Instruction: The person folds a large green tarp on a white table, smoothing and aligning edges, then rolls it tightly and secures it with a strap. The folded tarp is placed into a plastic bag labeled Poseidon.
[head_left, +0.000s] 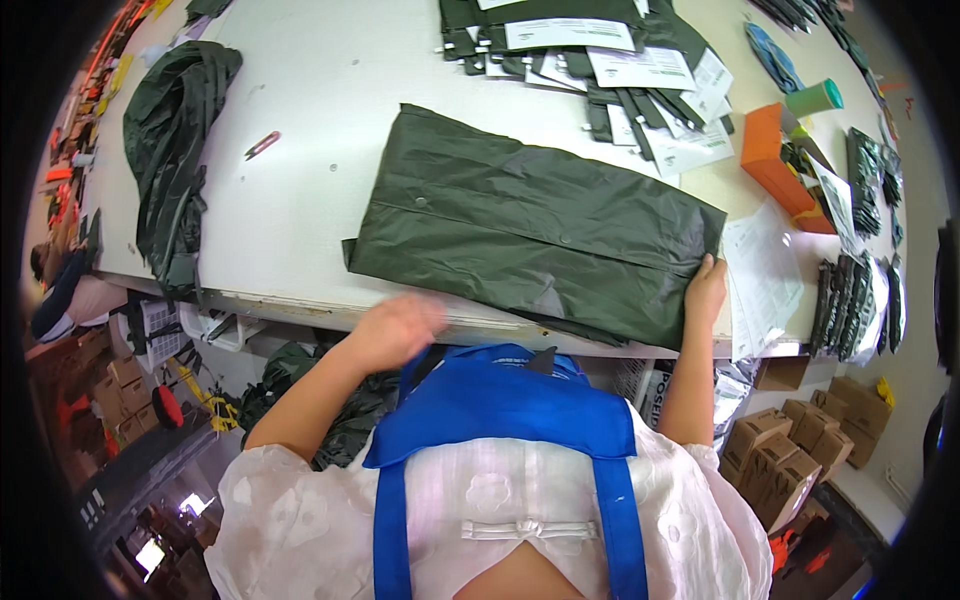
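A folded dark green raincoat (530,235) with snap buttons lies flat on the white table (290,215), its lower edge close to the front rim. At its right end, my right hand (706,290) grips the edge, thumb on top and the other fingers partly hidden. My left hand (405,328) hangs by the table's front edge, just below the raincoat's lower left part and apart from it. Motion smears its fingers, so their closing is unclear.
A crumpled dark green garment (180,150) droops over the table's left side, near small red thread snips (263,146). Folded green pieces with white paper cards (640,68) pile up at the back. Rightward are an orange box (775,165), paper sheets (765,270) and dark packets (840,300).
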